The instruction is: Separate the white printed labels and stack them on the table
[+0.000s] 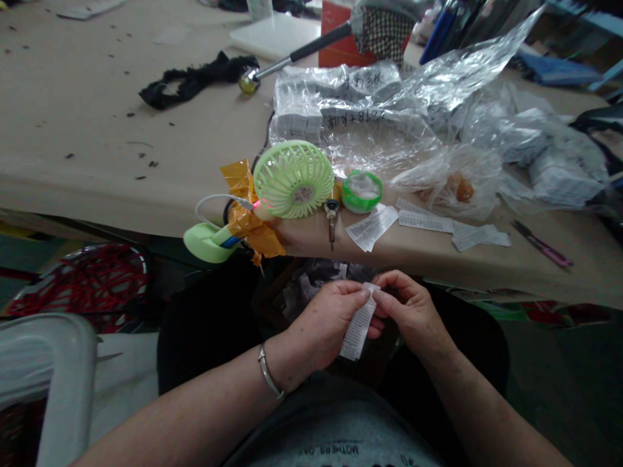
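Between my two hands, over my lap, is a white printed label, long and narrow. My left hand pinches its upper part between thumb and fingers, and the label's lower end hangs free. At the top end the thumb and fingers of my right hand close on the same label. Below and behind the hands lies a heap of labels, partly hidden. On the table edge just ahead are loose printed labels, a soldering iron tip pointing toward me, and a green round tub with white stuff in it.
A green fan is taped to the table edge with orange tape. Clear plastic bags with label stacks lie behind. Pink-handled tweezers lie right. A red-strung basket and a white plastic stool stand at left.
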`<state>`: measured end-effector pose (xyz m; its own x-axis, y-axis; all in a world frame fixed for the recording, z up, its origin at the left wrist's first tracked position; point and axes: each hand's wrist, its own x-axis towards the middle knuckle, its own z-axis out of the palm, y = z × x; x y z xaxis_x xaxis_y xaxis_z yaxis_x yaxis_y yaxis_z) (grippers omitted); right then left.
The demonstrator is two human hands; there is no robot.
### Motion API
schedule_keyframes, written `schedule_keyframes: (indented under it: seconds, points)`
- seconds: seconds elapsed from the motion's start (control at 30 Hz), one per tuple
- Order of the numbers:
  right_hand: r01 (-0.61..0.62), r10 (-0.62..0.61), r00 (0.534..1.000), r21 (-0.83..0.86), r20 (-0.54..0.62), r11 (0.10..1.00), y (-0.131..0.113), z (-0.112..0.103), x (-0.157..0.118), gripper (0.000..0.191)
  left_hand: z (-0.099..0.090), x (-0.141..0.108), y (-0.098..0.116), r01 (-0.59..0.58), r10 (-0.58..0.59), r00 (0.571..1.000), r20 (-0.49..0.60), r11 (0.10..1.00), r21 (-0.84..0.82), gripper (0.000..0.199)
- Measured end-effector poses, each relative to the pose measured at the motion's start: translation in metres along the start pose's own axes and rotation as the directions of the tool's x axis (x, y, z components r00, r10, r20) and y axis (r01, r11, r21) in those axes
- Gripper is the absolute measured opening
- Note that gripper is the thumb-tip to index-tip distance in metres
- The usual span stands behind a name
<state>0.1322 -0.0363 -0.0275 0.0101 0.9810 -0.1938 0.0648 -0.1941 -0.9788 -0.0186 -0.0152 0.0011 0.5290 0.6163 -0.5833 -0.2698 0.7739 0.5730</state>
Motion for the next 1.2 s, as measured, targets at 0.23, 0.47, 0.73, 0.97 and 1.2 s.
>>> schedule_keyframes:
  seconds: [0.23,0.47,0.73,0.97,1.2]
  points:
    - [-0.059,0.057,0.998,0.151,0.023,0.987,0.004,0.006,-0.003,0.014,-0.014,-0.003,-0.008,0.102,-0.095,0.979,0.182,0.994,-0.032,0.017]
    - [-0.095,0.075,0.991,0.188,0.107,0.978,0.005,0.005,-0.002,0.011,-0.023,-0.003,-0.010,0.155,-0.145,0.964,0.222,0.987,-0.029,0.014]
    - [-0.278,0.065,0.808,0.282,0.586,0.918,0.010,-0.007,0.011,0.044,-0.026,-0.006,-0.008,0.214,-0.207,0.913,0.351,0.977,0.017,0.023]
    - [-0.297,0.055,0.819,0.340,0.571,0.892,0.011,0.004,0.015,0.024,-0.023,-0.007,-0.009,0.188,-0.194,0.941,0.276,0.981,0.047,0.022]
    - [0.126,-0.091,0.944,-0.090,0.317,0.988,0.005,0.001,0.001,0.039,-0.024,-0.006,-0.004,0.176,-0.189,0.957,0.218,0.981,0.078,0.021]
